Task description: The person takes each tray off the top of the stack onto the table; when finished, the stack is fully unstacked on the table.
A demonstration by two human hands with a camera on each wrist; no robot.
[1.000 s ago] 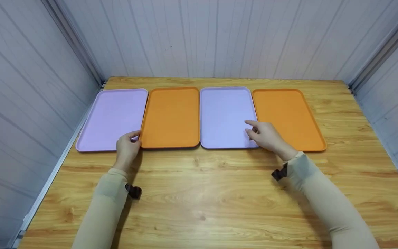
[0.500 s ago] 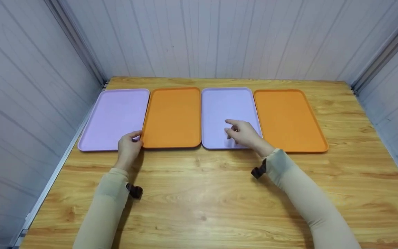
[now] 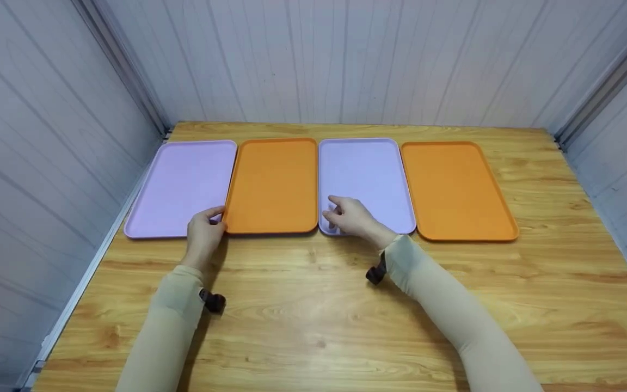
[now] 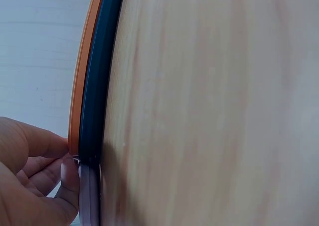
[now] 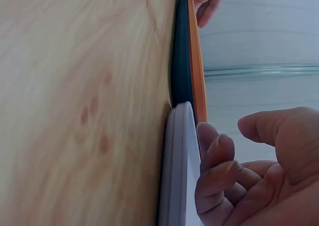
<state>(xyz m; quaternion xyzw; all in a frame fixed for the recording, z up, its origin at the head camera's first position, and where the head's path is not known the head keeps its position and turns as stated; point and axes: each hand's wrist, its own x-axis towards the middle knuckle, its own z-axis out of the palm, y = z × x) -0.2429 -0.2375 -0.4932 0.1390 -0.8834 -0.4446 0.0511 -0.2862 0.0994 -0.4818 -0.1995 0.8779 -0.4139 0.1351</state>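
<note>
My left hand [image 3: 204,234] is at the near left corner of the left orange tray [image 3: 272,185], its thumb and forefinger pinching the rim. In the left wrist view, a dark teal band [image 4: 97,96] shows directly beneath the orange rim. Beside that corner lies the pink-lilac tray [image 3: 183,188], partly covered by the left hand. My right hand [image 3: 354,218] hovers over the near left part of the pale lavender tray [image 3: 365,169], holding nothing. In the right wrist view its thumb stands apart from loosely bent fingers, near the orange tray's right end.
A second orange tray [image 3: 458,190] lies at the right end of the row. All the trays stand side by side near the back of the wooden table [image 3: 313,310]. Pale panel walls enclose the back [image 3: 313,60] and both sides.
My right hand has moved left across the lavender tray, from its right edge to near the left orange tray. The left hand stays at the orange tray's corner.
</note>
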